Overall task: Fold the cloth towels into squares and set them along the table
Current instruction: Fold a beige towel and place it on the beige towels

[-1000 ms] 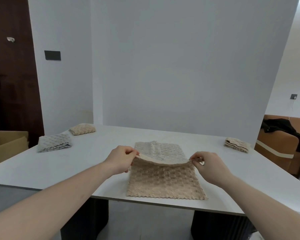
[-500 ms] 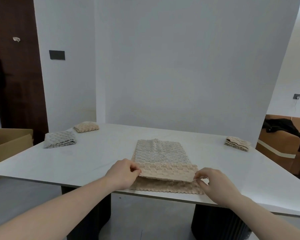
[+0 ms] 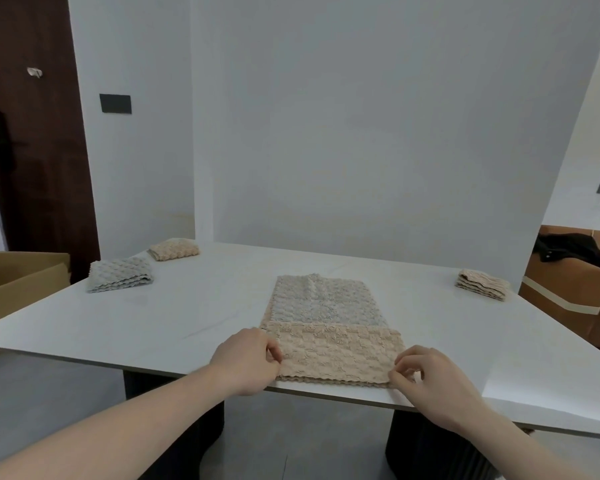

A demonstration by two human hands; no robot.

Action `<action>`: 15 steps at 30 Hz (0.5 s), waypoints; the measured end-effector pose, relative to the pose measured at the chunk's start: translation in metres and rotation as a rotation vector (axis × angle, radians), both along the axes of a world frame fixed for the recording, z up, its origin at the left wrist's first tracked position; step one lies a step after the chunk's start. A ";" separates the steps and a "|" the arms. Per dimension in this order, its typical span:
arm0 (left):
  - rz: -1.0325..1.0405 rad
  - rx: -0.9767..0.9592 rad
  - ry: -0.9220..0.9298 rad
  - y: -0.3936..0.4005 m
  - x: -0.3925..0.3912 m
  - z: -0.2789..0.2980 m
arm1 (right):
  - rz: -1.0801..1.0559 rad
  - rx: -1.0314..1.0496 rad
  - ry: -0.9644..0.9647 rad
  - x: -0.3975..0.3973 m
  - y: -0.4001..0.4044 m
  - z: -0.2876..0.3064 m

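**Beige towel pinched at both near corners**

Left hand (image 3: 245, 362) pinches the near-left corner of the beige towel (image 3: 329, 327); right hand (image 3: 433, 375) pinches the near-right corner. The towel lies at the bench's (image 3: 187, 317) near edge, between the hands, its long axis running away from the person. Either hand is equally near. No brand, label or writing is readable anywhere.

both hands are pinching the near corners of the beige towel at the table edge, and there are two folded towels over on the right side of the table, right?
Not quite. The head view shows the two folded towels, a grey folded towel and a beige folded towel, on the left; the right holds one towel stack. The left hand and right hand do pinch the beige towel.
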State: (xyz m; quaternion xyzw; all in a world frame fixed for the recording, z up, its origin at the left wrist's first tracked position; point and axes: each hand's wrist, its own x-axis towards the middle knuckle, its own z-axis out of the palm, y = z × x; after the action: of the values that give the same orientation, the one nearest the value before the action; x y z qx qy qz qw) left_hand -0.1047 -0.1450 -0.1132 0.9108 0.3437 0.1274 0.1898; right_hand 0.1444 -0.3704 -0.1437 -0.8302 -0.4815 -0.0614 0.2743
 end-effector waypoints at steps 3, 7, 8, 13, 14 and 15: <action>-0.003 0.124 -0.107 -0.008 0.015 0.008 | -0.066 0.093 0.009 -0.003 0.013 0.002; -0.166 0.247 -0.103 -0.018 0.051 0.006 | -0.083 0.104 -0.074 -0.008 0.042 0.007; -0.193 0.250 -0.075 -0.020 0.061 0.002 | -0.087 0.108 -0.106 -0.009 0.049 0.008; -0.250 0.261 0.085 -0.024 0.099 -0.014 | -0.122 0.063 -0.243 -0.009 0.078 0.015; -0.260 0.243 0.125 -0.024 0.103 -0.017 | -0.121 0.036 -0.255 -0.010 0.081 0.016; -0.268 0.220 0.160 -0.023 0.106 -0.021 | -0.112 0.002 -0.244 -0.010 0.085 0.017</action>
State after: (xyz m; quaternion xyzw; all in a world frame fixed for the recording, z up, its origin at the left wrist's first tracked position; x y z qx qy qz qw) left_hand 0.0015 -0.1677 -0.1344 0.9710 0.2174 0.0648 0.0762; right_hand 0.1345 -0.2858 -0.1263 -0.8418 -0.4642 -0.1774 0.2108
